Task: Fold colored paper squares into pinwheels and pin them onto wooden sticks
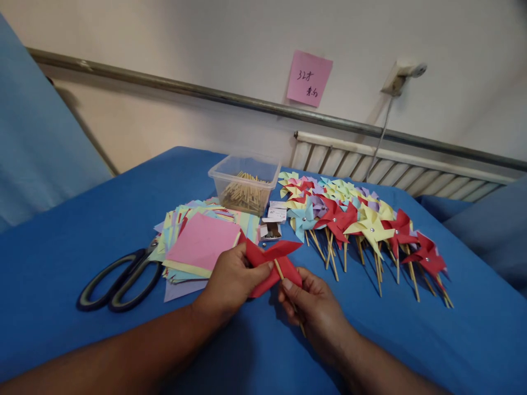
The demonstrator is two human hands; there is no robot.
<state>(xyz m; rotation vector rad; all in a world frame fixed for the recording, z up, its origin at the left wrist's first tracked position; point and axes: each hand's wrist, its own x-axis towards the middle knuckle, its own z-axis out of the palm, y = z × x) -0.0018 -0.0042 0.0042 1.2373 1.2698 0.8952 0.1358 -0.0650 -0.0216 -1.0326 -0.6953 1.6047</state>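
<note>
A red paper pinwheel (284, 250) is up off the table between my hands, its back turned toward me. My left hand (233, 277) pinches its left side, the thumb pressed on the paper close to the stick. A thin wooden stick (279, 270) lies against the middle of the pinwheel. My right hand (310, 302) is closed around that stick just below the paper, and the stick's lower end pokes out under the fingers. Whether a pin joins stick and paper is hidden. Just beyond the pinwheel sits a small open box (270, 231) of tiny metal pieces.
Left of my hands lie a stack of coloured paper squares (201, 241) and dark-handled scissors (123, 280). Behind stands a clear plastic tub (242, 181) of wooden sticks. Many finished pinwheels (335, 219) cover the right side of the blue-covered table (164, 181). A radiator (349, 159) is behind.
</note>
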